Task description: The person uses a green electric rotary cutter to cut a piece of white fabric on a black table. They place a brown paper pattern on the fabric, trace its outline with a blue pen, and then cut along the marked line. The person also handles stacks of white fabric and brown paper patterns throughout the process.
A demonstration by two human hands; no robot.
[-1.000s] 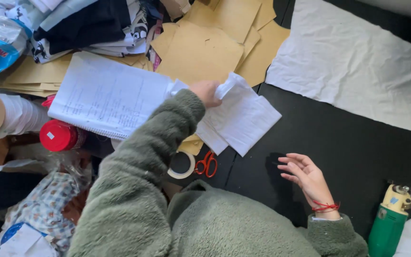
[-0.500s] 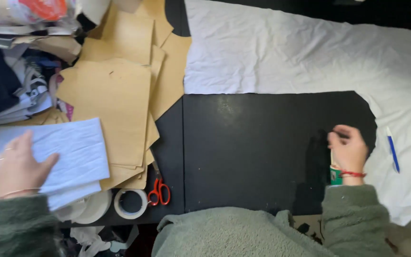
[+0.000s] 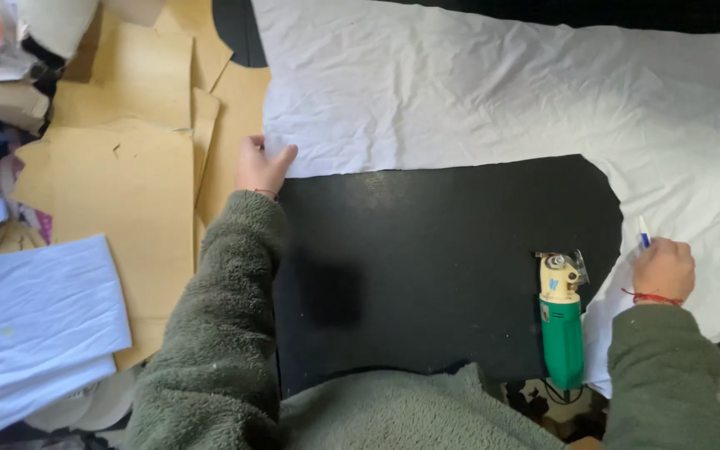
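Across the frame's middle, the left hand [image 3: 262, 167] pinches the crumpled white fabric sheet's [image 3: 493, 92] corner on the black tabletop [image 3: 443, 267]. At lower right, the right hand [image 3: 664, 271] is closed around a blue-tipped pen [image 3: 642, 232], beside the green-handled rotary cutter [image 3: 562, 321]; smoothing seems underway, and marking wants flat cloth.

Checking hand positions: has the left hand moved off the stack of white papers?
Yes. The left hand has moved right from the paper stack to the white fabric corner.

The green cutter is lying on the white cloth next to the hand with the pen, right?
Not quite. The head view shows the green cutter lying on the black table, beside the white cloth edge. It is next to the right hand with the pen.
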